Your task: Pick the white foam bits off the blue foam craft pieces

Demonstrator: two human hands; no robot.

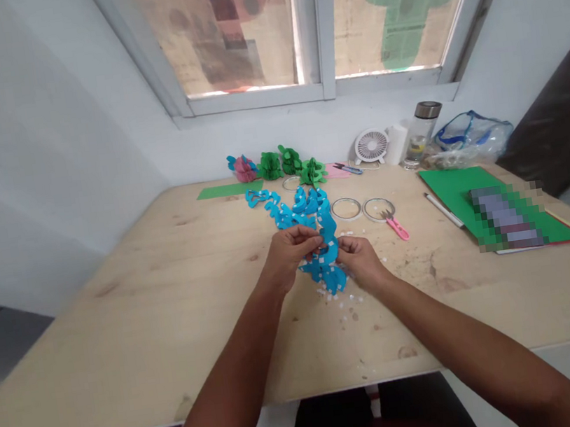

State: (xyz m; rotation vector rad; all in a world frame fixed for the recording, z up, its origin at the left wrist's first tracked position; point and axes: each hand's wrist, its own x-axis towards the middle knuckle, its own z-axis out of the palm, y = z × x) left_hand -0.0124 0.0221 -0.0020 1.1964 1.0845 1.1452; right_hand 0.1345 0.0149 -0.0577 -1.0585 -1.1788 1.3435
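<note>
There are two hands [287, 259], three green ornaments [271, 166] and one fan [372, 145].

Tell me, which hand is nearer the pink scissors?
Right. The right hand is left of the pink scissors and slightly nearer the person; the left hand is farther left, across the blue paper.

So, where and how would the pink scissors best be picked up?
Probably by the handle of the pink scissors, from the near side, fingers coming down around it. The handle points toward the person and lies on bare wood, while the blades point away, over the ring; gripping there could catch the ring too.
</note>
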